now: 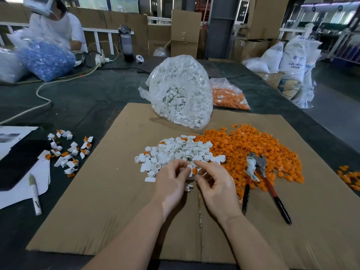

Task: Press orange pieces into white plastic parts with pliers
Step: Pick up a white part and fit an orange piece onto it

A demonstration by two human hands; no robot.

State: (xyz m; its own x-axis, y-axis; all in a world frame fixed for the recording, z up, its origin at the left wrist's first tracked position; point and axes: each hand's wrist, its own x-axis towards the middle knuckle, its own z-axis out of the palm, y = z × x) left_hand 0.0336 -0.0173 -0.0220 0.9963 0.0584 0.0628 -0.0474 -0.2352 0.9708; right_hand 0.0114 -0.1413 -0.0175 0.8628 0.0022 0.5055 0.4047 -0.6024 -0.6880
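Head view, the only 1 we get: our left hand point(171, 182) and right hand point(216, 184) meet over the near edge of the white parts pile point(175, 152), fingers curled in, pinching between them what looks like 1 white part with an orange piece point(194, 170) seated at its opening; we cannot tell which hand carries which bit, the fingertips hide the joint. We judge the step as hand-mating the 2 pieces before the squeeze. To do it well we'd line the orange piece square to the socket, keep it started straight, then hold the pair in the left hand and take the tool with the right. The pliers point(259, 172) lie untouched just right of our right hand, jaws on the orange pile point(253, 149), red-and-black handles toward us, within easy reach. Finished-looking white-and-orange assemblies point(68, 151) sit scattered well to the left. Surface: a brown cardboard sheet point(116, 211) on a dark table cover point(78, 98), with a clear bag of white parts point(181, 94) at its far edge and a bag of orange pieces point(229, 98) beside that. Papers and a marker point(36, 193) lie at left. Room: a workshop with cartons, white sacks on the floor at right, and another person point(58, 26) seated across by a bag of blue parts point(44, 57).
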